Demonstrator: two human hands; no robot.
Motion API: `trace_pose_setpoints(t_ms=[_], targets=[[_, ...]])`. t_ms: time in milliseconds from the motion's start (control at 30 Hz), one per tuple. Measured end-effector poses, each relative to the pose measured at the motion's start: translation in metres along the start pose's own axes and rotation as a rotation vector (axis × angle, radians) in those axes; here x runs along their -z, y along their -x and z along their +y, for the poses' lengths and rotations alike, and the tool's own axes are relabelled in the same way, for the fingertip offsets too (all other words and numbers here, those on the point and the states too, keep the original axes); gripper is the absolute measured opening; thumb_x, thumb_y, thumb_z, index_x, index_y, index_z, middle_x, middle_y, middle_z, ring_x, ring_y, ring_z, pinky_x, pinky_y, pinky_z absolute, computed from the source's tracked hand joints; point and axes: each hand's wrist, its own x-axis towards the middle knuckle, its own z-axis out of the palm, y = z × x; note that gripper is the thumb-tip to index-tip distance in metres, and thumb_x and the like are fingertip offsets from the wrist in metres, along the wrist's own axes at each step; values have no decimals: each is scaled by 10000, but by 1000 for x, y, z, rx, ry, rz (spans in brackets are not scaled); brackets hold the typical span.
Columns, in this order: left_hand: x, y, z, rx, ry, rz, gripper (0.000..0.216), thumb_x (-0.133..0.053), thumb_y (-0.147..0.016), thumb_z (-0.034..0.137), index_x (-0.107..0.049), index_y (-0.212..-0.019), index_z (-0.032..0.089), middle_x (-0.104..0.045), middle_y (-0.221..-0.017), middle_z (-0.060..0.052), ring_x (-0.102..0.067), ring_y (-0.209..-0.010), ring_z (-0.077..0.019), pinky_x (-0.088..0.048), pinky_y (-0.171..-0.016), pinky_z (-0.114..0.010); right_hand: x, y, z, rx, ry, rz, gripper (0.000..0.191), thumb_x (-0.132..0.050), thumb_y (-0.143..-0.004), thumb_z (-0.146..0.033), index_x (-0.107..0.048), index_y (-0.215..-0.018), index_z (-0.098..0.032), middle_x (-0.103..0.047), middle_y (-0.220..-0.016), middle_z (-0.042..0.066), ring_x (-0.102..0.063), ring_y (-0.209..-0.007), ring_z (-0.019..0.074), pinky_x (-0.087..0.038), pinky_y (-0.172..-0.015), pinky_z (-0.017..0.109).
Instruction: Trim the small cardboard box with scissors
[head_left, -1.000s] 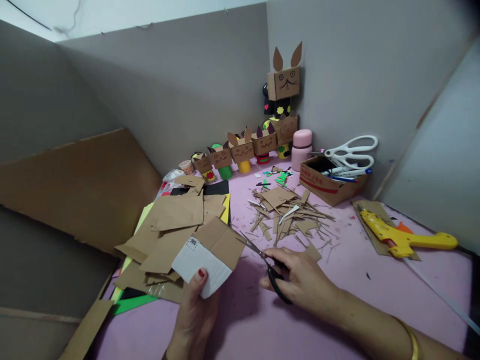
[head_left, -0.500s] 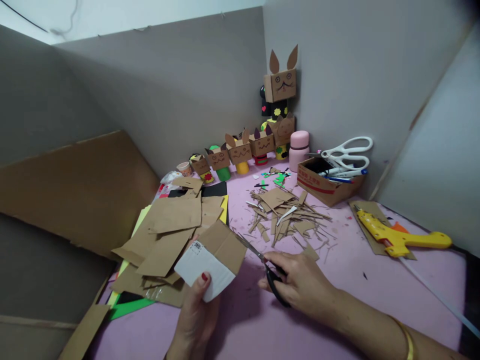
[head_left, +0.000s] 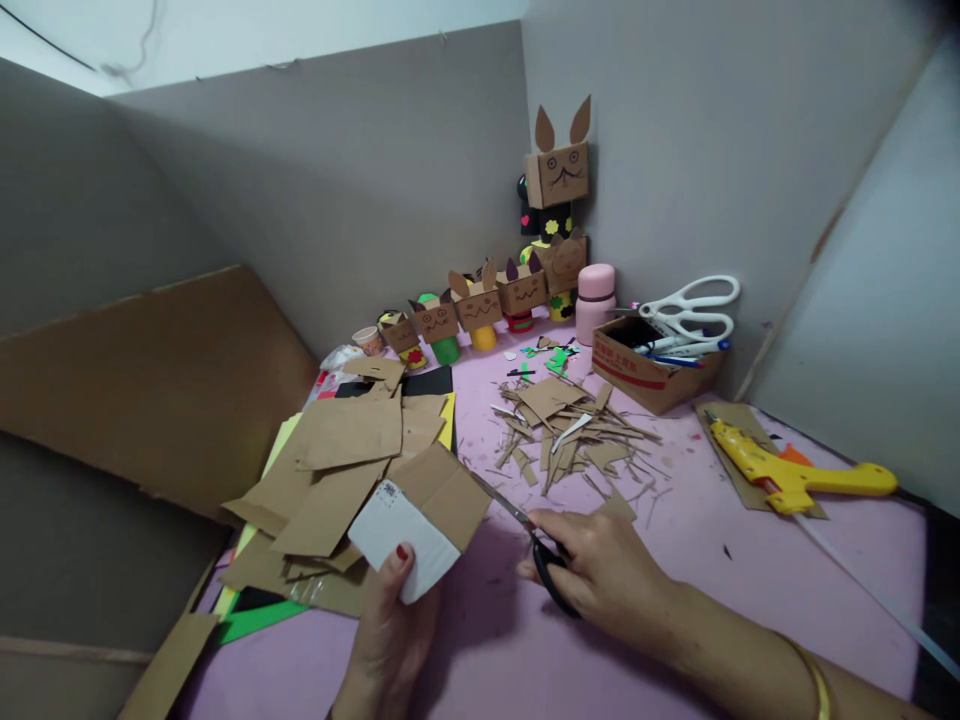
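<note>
My left hand [head_left: 397, 615] grips a small cardboard box [head_left: 442, 490] from below, with the thumb pressed on its white labelled face. The box is tilted, its brown side toward the right. In my right hand [head_left: 607, 565] is a pair of black-handled scissors [head_left: 551, 578], with fingers through the loops. The blades point up and left and lie at the box's right edge; whether they touch it I cannot tell. Left of the box lies a stack of cut cardboard pieces [head_left: 349, 432]. Beyond the scissors spreads a heap of cardboard scraps [head_left: 555, 400].
A yellow glue gun [head_left: 795, 470] rests on cardboard at the right. Behind it stands a box of pens and white scissors [head_left: 652, 375], beside a pink flask [head_left: 596, 305]. Several cardboard animal figures [head_left: 478, 308] line the back. Grey partitions [head_left: 337, 180] enclose the purple table [head_left: 480, 680].
The box has turned very slightly in my left hand. My right hand and the scissors have barely moved, and the whole view has shifted a little.
</note>
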Motion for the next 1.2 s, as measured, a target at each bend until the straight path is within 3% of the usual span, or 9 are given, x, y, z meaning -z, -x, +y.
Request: trace_pose_setpoints(t_ms=[600, 800, 1200], targets=[[6, -1, 3, 70, 55, -39, 844, -857, -498, 246, -528, -1272, 325, -757, -1035, -29, -729, -777, -220, -600, -686, -252, 5, -1, -1, -48, -101, 10, 154, -676, -732, -338, -625, -814, -218, -519, -609, -51, -450, -553, 121, -291, -531, 212], [11, 1, 1, 97, 59, -51, 834, -853, -510, 255, -528, -1275, 319, -763, -1016, -31, -728, -805, -237, -586, -783, -301, 5, -1, -2, -84, -210, -35, 133, -686, -706, -295, -617, -797, -227, -451, -565, -76, -406, -534, 110, -272, -500, 207], [6, 1, 1, 63, 34, -36, 718, -870, -474, 280, -630, -1149, 326, -769, -989, -21, -733, -783, -228, -601, -738, -282, 7, -2, -2, -33, -91, 4, 157, -673, -733, -344, -590, -752, -212, -493, -611, -50, -440, -569, 125, -280, -543, 221]])
